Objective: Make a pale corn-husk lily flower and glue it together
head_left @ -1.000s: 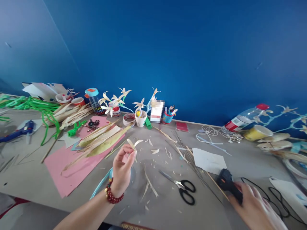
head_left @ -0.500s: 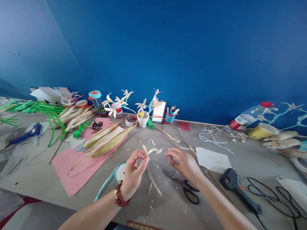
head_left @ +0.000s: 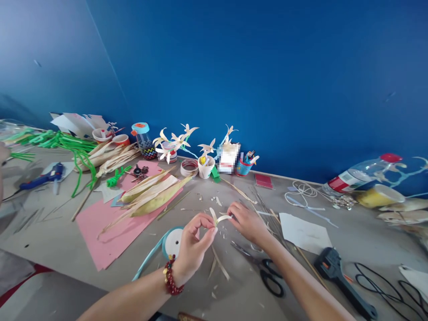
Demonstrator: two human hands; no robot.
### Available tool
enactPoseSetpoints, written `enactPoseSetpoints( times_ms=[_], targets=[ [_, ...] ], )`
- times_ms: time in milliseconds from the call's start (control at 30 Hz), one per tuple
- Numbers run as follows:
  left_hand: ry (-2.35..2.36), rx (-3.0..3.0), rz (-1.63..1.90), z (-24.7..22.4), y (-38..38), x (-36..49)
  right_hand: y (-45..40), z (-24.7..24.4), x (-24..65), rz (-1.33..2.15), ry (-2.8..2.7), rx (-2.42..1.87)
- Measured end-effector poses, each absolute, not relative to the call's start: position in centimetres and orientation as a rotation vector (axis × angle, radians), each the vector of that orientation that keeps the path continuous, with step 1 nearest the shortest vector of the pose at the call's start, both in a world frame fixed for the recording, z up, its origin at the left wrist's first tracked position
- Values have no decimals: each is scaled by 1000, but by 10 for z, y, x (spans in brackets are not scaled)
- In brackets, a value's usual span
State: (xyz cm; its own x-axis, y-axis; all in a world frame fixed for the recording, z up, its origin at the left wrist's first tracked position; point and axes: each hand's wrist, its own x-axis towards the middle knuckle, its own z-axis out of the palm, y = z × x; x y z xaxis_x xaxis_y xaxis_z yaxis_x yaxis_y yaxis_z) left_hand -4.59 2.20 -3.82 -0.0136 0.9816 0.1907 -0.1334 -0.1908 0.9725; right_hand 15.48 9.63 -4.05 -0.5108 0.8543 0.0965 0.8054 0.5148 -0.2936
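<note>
Two hands (head_left: 197,240) hold one flower (head_left: 216,219) between two glue guns (head_left: 331,264).

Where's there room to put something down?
Left of the pink paper, and right of the white paper, beyond the black glue gun. It's crowded along the blue wall and around the left hand and right hand.

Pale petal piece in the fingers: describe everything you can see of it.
The petal piece is cream, faintly greenish low down, and looks like thin dried husk. Two narrow petals show: one stands nearly upright, the other arches to the right. They meet at the base, pinched between thumb and forefinger of the left hand, above the table. The right hand has its fingertips at the arched petal's tip; whether they grip it is unclear.
</note>
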Motion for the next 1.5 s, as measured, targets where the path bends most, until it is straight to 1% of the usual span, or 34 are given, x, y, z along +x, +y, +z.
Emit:
enactPoseSetpoints(
  times_ms=[333, 533, 633, 700, 800, 900, 1033, 1200, 1300, 1500],
  targets=[
    [1022, 1260, 1412, -44, 24, -45, 101, -42, 163, 423, -2490, -1417],
    [1023, 1241, 1404, -42, 24, -46, 100, -35, 158, 449, -2417, -1394],
    [1010, 1147, 1383, -41, 25, -44, 87, -25, 159, 484, -2347, -1343],
    [987, 1016, 1345, -41, 25, -42, 72, -18, 160, 483, -2266, -1232],
    [909, 842, 1280, -39, 25, -39, 49, -11, 160, 375, -2189, -1004],
    [791, 774, 1218, -37, 23, -38, 34, -11, 160, 227, -2173, -878],
    [670, 737, 1149, -33, 21, -38, 28, -12, 160, -8, -2153, -861],
    [661, 735, 1108, -31, 21, -39, 25, -8, 154, -246, -2216, -881],
    [699, 755, 1119, -32, 21, -39, 23, -8, 152, -314, -2218, -905],
    [673, 729, 1072, -35, 21, -40, 23, -16, 152, -315, -2182, -866]
  ],
)
